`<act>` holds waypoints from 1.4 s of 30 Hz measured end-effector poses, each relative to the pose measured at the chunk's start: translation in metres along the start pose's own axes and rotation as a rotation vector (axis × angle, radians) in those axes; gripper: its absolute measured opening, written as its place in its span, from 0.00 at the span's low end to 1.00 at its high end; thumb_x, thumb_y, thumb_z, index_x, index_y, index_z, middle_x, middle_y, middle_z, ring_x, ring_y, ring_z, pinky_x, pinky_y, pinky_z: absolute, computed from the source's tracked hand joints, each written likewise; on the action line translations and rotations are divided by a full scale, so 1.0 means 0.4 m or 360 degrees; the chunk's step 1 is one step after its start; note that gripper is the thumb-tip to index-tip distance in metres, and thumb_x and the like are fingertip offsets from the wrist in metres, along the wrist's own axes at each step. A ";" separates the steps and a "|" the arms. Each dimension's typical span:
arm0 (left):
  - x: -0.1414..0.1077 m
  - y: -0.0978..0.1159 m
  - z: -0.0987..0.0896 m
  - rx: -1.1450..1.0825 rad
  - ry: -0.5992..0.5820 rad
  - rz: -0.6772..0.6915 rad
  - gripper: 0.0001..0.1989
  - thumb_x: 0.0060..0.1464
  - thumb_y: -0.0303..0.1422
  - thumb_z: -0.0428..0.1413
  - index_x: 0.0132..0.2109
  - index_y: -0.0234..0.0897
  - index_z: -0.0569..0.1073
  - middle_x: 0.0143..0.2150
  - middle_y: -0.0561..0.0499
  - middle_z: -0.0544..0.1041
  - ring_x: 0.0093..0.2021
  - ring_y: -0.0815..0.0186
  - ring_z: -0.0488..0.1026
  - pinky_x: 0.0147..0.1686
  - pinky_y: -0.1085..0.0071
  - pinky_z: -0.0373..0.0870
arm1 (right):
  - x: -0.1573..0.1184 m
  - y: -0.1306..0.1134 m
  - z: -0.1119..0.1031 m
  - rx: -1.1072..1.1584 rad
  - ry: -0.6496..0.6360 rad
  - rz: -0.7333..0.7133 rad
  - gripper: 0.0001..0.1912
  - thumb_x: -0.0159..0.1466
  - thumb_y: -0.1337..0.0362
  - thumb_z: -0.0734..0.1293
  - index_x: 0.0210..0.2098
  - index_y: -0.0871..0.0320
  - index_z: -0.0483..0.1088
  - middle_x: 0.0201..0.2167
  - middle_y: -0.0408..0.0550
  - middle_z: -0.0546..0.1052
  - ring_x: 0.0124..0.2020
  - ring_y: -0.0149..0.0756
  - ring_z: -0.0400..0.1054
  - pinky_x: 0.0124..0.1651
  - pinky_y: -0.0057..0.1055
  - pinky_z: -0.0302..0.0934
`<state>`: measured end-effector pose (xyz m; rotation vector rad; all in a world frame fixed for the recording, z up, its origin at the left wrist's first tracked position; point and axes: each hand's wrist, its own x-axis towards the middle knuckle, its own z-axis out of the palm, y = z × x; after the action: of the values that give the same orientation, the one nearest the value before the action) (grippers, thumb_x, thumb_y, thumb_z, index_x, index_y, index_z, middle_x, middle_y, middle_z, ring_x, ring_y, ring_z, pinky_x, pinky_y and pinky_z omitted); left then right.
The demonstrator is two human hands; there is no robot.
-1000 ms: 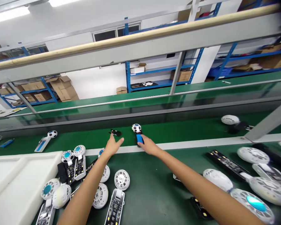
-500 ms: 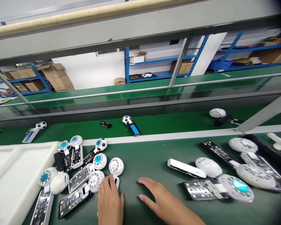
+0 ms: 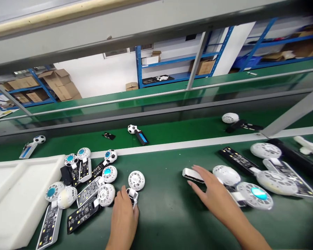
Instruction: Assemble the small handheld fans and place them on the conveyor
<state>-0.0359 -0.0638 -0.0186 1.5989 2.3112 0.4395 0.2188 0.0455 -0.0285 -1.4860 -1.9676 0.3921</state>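
Observation:
My left hand (image 3: 123,217) is closed round the body of a white device, whose round perforated head (image 3: 136,180) sticks out beyond the fingertips. On the right, my right hand (image 3: 211,191) is open, thumb and fingers apart, on either side of a white-cased device (image 3: 193,174); the hand partly covers its body, and contact is unclear. The round head (image 3: 226,175) lies just right of those fingers. Beside my left hand is a group of devices with exposed circuit boards, among them a black one (image 3: 80,216) with a white round head (image 3: 106,194).
A white foam tray (image 3: 14,208) lies at the left. More devices lie at the right, including one with a blue disc (image 3: 259,193). On the green belt (image 3: 172,133) behind is a football-headed device (image 3: 132,129). A slanted metal post (image 3: 294,113) stands at the right.
My right hand has moved right to the white-cased device. My left hand and its device have shifted slightly right, away from the group. The camera view has also shifted a little.

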 end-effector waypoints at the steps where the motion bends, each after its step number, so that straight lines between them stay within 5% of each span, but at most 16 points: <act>1: 0.007 0.011 -0.008 -0.0103 -0.0100 -0.0080 0.21 0.50 0.26 0.48 0.52 0.24 0.60 0.46 0.36 0.67 0.48 0.52 0.65 0.46 0.60 0.62 | -0.004 -0.002 -0.002 0.0060 -0.0029 0.0024 0.23 0.57 0.54 0.59 0.48 0.59 0.65 0.49 0.60 0.71 0.50 0.55 0.64 0.52 0.55 0.59; 6: 0.029 0.062 -0.045 -0.0414 -0.0394 -0.0093 0.12 0.44 0.32 0.54 0.38 0.36 0.65 0.34 0.49 0.73 0.37 0.60 0.71 0.38 0.68 0.64 | -0.032 -0.113 0.016 0.0744 -0.0379 0.0167 0.27 0.58 0.53 0.63 0.54 0.56 0.58 0.50 0.57 0.70 0.48 0.48 0.67 0.49 0.47 0.63; 10: 0.009 0.111 -0.054 -0.0644 -0.0359 -0.0069 0.14 0.42 0.32 0.54 0.39 0.39 0.61 0.32 0.51 0.72 0.34 0.60 0.70 0.33 0.69 0.63 | -0.016 -0.235 0.049 0.1122 -0.0563 0.0386 0.42 0.55 0.52 0.65 0.61 0.57 0.41 0.57 0.58 0.61 0.52 0.45 0.63 0.52 0.46 0.60; 16: -0.020 0.139 -0.062 -0.0888 -0.0094 -0.0054 0.18 0.39 0.33 0.56 0.39 0.39 0.60 0.32 0.50 0.71 0.32 0.59 0.69 0.32 0.66 0.62 | 0.024 -0.318 0.073 0.1409 -0.0524 0.0416 0.20 0.56 0.54 0.64 0.44 0.59 0.63 0.36 0.48 0.74 0.37 0.40 0.68 0.42 0.35 0.61; 20: -0.020 0.139 -0.075 -0.1156 -0.0053 -0.0135 0.19 0.36 0.31 0.58 0.36 0.40 0.59 0.27 0.56 0.67 0.26 0.67 0.66 0.29 0.70 0.62 | 0.028 -0.330 0.098 0.1943 -0.0525 0.0718 0.16 0.54 0.53 0.65 0.33 0.60 0.67 0.29 0.45 0.75 0.33 0.38 0.68 0.36 0.30 0.61; 26: -0.002 0.141 -0.084 -0.2063 -0.0943 -0.0163 0.25 0.47 0.50 0.52 0.45 0.37 0.61 0.32 0.50 0.72 0.21 0.68 0.70 0.19 0.73 0.64 | 0.051 -0.329 0.123 0.2072 -0.0616 0.1020 0.23 0.61 0.50 0.54 0.33 0.62 0.70 0.22 0.51 0.76 0.26 0.41 0.71 0.28 0.34 0.65; 28: 0.004 0.143 -0.081 -0.1937 -0.0796 -0.0101 0.26 0.52 0.53 0.45 0.49 0.37 0.61 0.34 0.46 0.75 0.23 0.66 0.72 0.19 0.73 0.64 | 0.056 -0.325 0.120 0.2064 -0.0485 0.0981 0.23 0.61 0.48 0.56 0.38 0.60 0.70 0.27 0.51 0.77 0.30 0.42 0.72 0.32 0.34 0.66; 33: 0.017 0.147 -0.046 -0.1254 -0.0003 0.0279 0.18 0.60 0.40 0.39 0.48 0.38 0.67 0.45 0.44 0.75 0.44 0.59 0.71 0.42 0.68 0.64 | 0.017 -0.337 0.113 0.1937 -0.0344 0.0782 0.22 0.59 0.46 0.60 0.44 0.56 0.66 0.39 0.49 0.75 0.42 0.42 0.68 0.45 0.34 0.62; 38: 0.023 0.153 0.004 -0.1052 0.0226 0.0346 0.18 0.61 0.33 0.38 0.54 0.34 0.63 0.52 0.40 0.70 0.52 0.59 0.67 0.47 0.68 0.61 | -0.025 -0.365 0.128 0.1972 -0.0217 0.0821 0.15 0.57 0.50 0.64 0.30 0.56 0.65 0.25 0.40 0.69 0.29 0.34 0.64 0.34 0.28 0.60; 42: 0.030 0.163 0.019 -0.1101 0.0162 0.0340 0.17 0.61 0.34 0.38 0.52 0.35 0.63 0.49 0.39 0.71 0.47 0.59 0.70 0.44 0.67 0.62 | -0.014 -0.364 0.145 0.2080 -0.0067 0.0907 0.15 0.57 0.53 0.64 0.24 0.56 0.60 0.21 0.37 0.61 0.24 0.29 0.55 0.29 0.25 0.56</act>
<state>0.0184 -0.0299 0.0005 1.4697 1.7461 1.2328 0.0732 0.0016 0.0105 -1.0275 -0.8004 1.5662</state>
